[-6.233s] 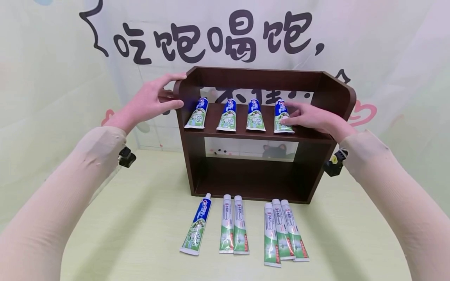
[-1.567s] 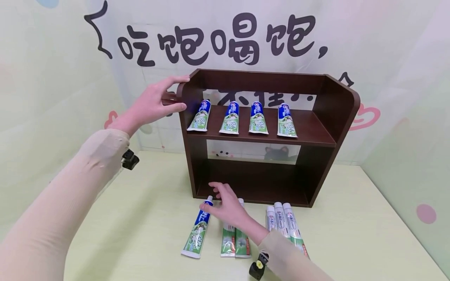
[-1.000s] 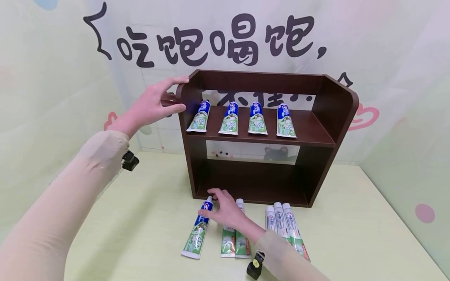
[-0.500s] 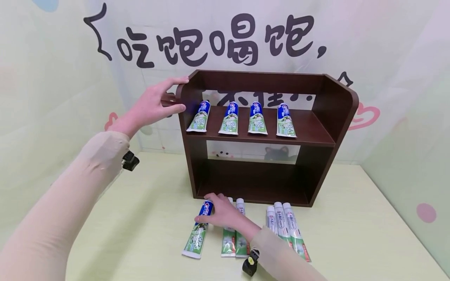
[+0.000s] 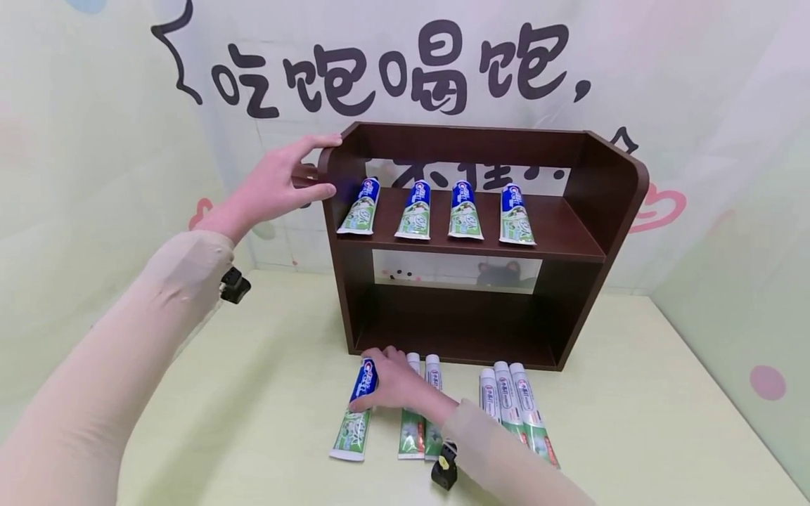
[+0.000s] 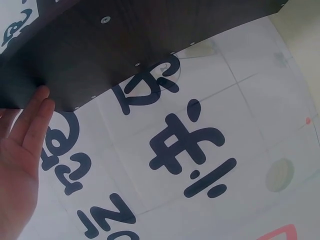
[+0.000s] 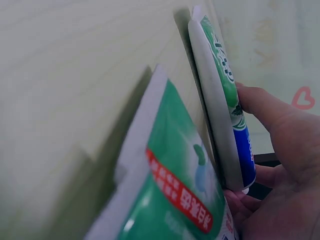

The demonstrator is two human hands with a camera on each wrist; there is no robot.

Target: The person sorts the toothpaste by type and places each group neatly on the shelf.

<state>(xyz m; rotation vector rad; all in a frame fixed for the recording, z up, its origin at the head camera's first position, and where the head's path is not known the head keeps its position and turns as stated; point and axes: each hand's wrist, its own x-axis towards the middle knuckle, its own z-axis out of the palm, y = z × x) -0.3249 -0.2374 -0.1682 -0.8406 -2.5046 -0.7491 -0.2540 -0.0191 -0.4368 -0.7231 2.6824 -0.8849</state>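
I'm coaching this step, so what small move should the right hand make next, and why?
Probably lift the blue-and-green toothpaste tube toward the upper shelf: the right hand grips it by its blue end, and four matching tubes lie up there with space to their right.

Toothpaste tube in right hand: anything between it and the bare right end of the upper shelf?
Only the front edge of the upper shelf, higher than the toothpaste tube; the right hand would likely lift over it. The four shelved tubes sit left of that spot.
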